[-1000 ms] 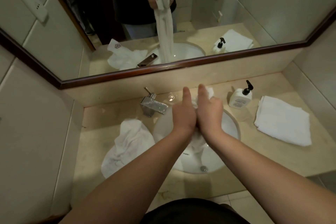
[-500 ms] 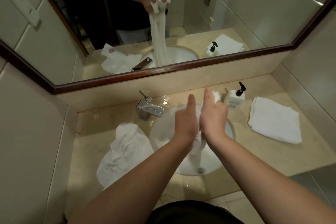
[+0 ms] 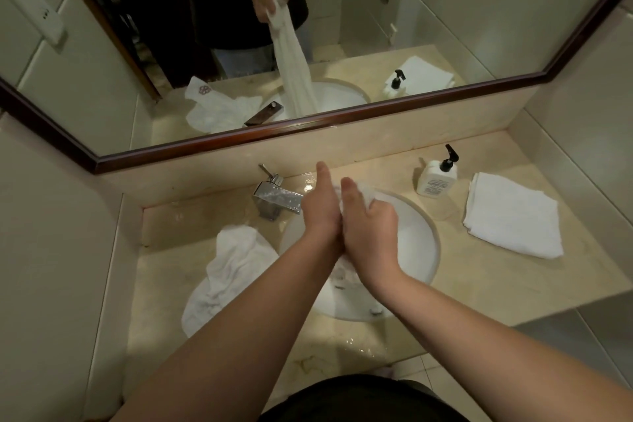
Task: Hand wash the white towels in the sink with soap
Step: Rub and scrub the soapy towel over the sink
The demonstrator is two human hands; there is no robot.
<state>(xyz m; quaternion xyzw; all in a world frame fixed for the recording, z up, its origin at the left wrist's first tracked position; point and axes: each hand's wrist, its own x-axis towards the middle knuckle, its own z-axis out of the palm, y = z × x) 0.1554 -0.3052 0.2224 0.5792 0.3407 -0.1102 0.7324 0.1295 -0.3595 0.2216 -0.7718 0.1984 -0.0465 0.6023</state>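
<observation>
A wet white towel [image 3: 363, 195] is bunched between my two hands above the round white sink [image 3: 419, 243]. My left hand [image 3: 320, 212] and my right hand [image 3: 368, 229] grip it side by side, thumbs pointing away from me. The towel's lower part [image 3: 344, 274] hangs twisted below my wrists into the basin. The mirror shows the same towel stretched as a long rope down to the bowl. A white soap bottle with a black pump [image 3: 435, 176] stands behind the sink on the right.
A crumpled white towel [image 3: 229, 271] lies on the beige counter left of the sink. A folded white towel [image 3: 513, 214] lies at the right. A chrome tap [image 3: 274, 197] stands behind the basin. Water is spilled on the counter's front edge [image 3: 359, 346]. Walls close in on both sides.
My left hand has slid forward past the right along the towel. The towel's top now shows less above my hands. The camera has tilted slightly.
</observation>
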